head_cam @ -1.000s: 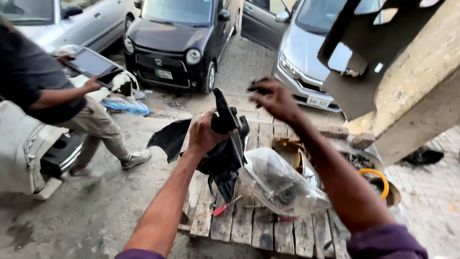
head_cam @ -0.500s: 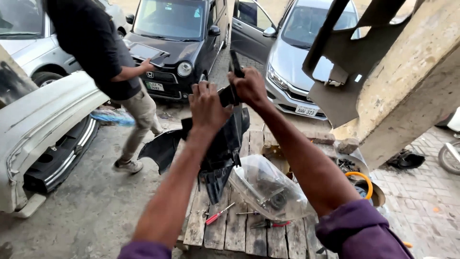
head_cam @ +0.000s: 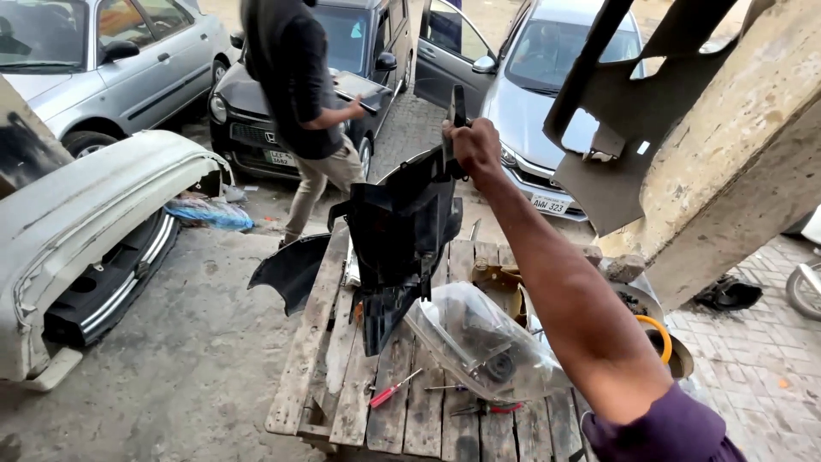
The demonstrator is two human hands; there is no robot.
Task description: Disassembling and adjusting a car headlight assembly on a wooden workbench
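My right hand [head_cam: 473, 145] grips the top edge of a large black plastic car panel [head_cam: 399, 235] and holds it upright over a wooden pallet table [head_cam: 338, 376]. My left hand is out of view. A clear plastic bag [head_cam: 479, 342] with dark parts inside lies on the pallet just right of the panel's lower end. A red-handled screwdriver [head_cam: 393, 389] lies on the slats below the panel.
A person in dark top and khaki trousers [head_cam: 304, 94] stands beyond the pallet beside a black car [head_cam: 256, 128]. Grey cars [head_cam: 530, 103] are parked behind. A white bumper [head_cam: 77, 231] lies at left. A concrete pillar [head_cam: 735, 162] with a dark panel stands at right.
My left hand has let go of the black panel and left the view; my right hand alone holds it. The other person has walked right, toward the black car.
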